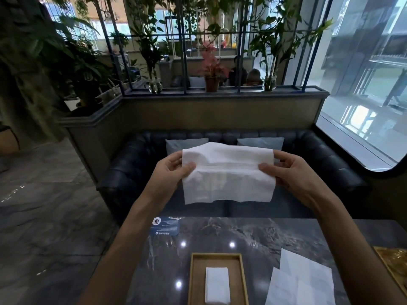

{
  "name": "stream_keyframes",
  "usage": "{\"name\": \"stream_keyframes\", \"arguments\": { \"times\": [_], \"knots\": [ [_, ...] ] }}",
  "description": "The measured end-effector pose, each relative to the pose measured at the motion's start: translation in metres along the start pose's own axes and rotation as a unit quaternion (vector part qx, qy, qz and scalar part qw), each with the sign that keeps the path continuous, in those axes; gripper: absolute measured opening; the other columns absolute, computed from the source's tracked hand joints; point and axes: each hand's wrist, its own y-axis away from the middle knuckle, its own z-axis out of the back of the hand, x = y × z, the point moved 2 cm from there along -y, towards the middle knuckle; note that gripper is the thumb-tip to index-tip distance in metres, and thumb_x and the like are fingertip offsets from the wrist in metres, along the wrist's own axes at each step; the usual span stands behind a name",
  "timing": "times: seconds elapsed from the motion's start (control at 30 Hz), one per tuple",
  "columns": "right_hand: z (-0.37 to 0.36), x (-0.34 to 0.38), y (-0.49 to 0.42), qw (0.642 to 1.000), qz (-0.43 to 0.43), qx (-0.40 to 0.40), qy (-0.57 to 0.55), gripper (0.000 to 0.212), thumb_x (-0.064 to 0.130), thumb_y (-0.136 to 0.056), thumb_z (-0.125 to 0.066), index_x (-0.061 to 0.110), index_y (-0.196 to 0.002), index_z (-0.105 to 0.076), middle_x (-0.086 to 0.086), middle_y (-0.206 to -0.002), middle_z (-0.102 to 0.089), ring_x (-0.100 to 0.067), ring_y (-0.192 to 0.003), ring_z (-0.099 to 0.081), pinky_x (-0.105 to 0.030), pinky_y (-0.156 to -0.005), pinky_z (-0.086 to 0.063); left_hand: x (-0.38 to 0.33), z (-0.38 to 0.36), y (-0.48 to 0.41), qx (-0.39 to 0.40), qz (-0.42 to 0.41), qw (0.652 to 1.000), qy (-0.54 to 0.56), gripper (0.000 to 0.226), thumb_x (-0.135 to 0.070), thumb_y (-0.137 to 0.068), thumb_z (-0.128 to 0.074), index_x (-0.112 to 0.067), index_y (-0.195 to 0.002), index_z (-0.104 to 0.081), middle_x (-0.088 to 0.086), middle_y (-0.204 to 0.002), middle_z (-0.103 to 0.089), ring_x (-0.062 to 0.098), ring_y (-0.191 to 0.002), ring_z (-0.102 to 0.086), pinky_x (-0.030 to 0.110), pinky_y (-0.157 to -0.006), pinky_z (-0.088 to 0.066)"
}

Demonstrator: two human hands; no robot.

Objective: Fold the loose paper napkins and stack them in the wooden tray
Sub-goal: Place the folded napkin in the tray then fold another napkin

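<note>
White paper napkin hung pinched between your left hand and right hand, mid-fold; next, crease it and lay it in the wooden tray.

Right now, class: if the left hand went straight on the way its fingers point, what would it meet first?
The left hand points rightward across the held napkin, so it would probably meet the right hand first; depth is unclear.

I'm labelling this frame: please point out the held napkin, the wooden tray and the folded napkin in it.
held napkin [228, 177]: head view, middle of the sheet.
wooden tray [191, 280]: head view, left rim.
folded napkin [217, 285]: head view, centre of its top.
</note>
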Motion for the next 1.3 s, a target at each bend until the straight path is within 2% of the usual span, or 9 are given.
{"name": "stream_keyframes", "arguments": {
  "times": [0.17,0.27,0.4,0.47,0.6,0.73,0.9,1.17,1.3],
  "knots": [
    [-0.007,0.007,0.001,0.993,0.085,-0.085,-0.012,0.017,0.008,-0.090,-0.069,0.007,-0.105,-0.076,-0.013,-0.101,-0.078,-0.024,-0.092,-0.074,-0.036,-0.082,-0.061,-0.010,0.000,0.004,-0.012,-0.099,0.995,-0.024,0.021,0.001,-0.095,-0.057,-0.006,-0.109,-0.071,0.000,-0.102,-0.076,0.010,-0.094,-0.072,0.020,-0.077,-0.055],
    [-0.012,0.014,0.002,0.981,0.161,-0.106,-0.001,0.014,0.002,-0.089,-0.069,0.011,-0.094,-0.078,0.000,-0.088,-0.078,-0.014,-0.081,-0.074,-0.028,-0.070,-0.060,-0.017,0.002,0.006,-0.008,-0.165,0.986,-0.038,0.034,0.013,-0.092,-0.053,-0.012,-0.098,-0.076,0.010,-0.112,-0.069,0.010,-0.100,-0.067,0.019,-0.080,-0.053],
    [-0.017,0.025,0.004,0.971,0.229,-0.063,-0.009,0.039,-0.007,-0.082,-0.062,0.023,-0.062,-0.077,0.007,-0.067,-0.072,-0.008,-0.062,-0.065,-0.020,-0.055,-0.051,-0.026,0.011,0.006,-0.009,-0.197,0.979,-0.043,0.046,0.014,-0.083,-0.052,-0.021,-0.074,-0.079,0.009,-0.112,-0.062,0.018,-0.104,-0.061,0.024,-0.078,-0.052],
    [-0.018,0.028,0.003,0.971,0.236,-0.045,-0.006,0.055,-0.017,-0.086,-0.056,0.026,-0.058,-0.076,0.008,-0.070,-0.073,-0.006,-0.065,-0.066,-0.019,-0.057,-0.049,-0.031,0.014,0.006,-0.015,-0.205,0.977,-0.048,0.044,0.012,-0.083,-0.053,-0.022,-0.072,-0.079,0.005,-0.111,-0.063,0.016,-0.103,-0.062,0.025,-0.080,-0.052],
    [-0.021,0.036,0.003,0.962,0.272,0.010,0.006,0.059,-0.023,-0.084,-0.054,0.027,-0.063,-0.077,0.006,-0.097,-0.076,-0.013,-0.095,-0.067,-0.027,-0.077,-0.052,-0.039,0.019,0.008,-0.031,-0.204,0.977,-0.049,0.044,0.015,-0.084,-0.054,-0.021,-0.076,-0.078,-0.003,-0.105,-0.067,0.011,-0.099,-0.065,0.025,-0.082,-0.052],
    [-0.023,0.039,0.006,0.957,0.288,0.022,0.006,0.054,-0.022,-0.086,-0.055,0.024,-0.071,-0.080,0.004,-0.107,-0.075,-0.014,-0.109,-0.067,-0.027,-0.088,-0.054,-0.045,0.020,0.014,-0.053,-0.194,0.977,-0.073,0.032,0.013,-0.090,-0.054,-0.011,-0.090,-0.074,0.005,-0.107,-0.068,0.007,-0.090,-0.067,0.021,-0.073,-0.054],
    [-0.028,0.042,0.006,0.962,0.270,-0.032,0.027,0.050,-0.014,-0.091,-0.057,0.027,-0.078,-0.083,0.010,-0.099,-0.079,-0.008,-0.101,-0.071,-0.023,-0.088,-0.055,-0.050,0.023,0.018,-0.084,-0.194,0.973,-0.097,0.025,0.007,-0.094,-0.053,-0.007,-0.099,-0.074,0.005,-0.101,-0.070,0.004,-0.084,-0.067,0.019,-0.071,-0.053],
    [-0.034,0.044,0.009,0.967,0.250,-0.029,0.045,0.047,-0.008,-0.095,-0.055,0.028,-0.084,-0.083,0.007,-0.092,-0.080,-0.008,-0.091,-0.072,-0.022,-0.081,-0.057,-0.047,0.034,0.018,-0.130,-0.178,0.970,-0.099,0.023,-0.004,-0.097,-0.057,-0.015,-0.098,-0.077,-0.003,-0.077,-0.074,0.008,-0.074,-0.066,0.023,-0.068,-0.055],
    [-0.038,0.049,0.010,0.966,0.253,-0.005,0.061,0.052,-0.010,-0.095,-0.052,0.030,-0.083,-0.082,0.010,-0.093,-0.079,-0.005,-0.091,-0.070,-0.018,-0.077,-0.055,-0.042,0.042,0.017,-0.161,-0.190,0.949,-0.190,0.037,0.013,-0.089,-0.050,-0.014,-0.092,-0.075,0.004,-0.101,-0.070,0.012,-0.096,-0.067,0.021,-0.082,-0.054]
  ]
}}
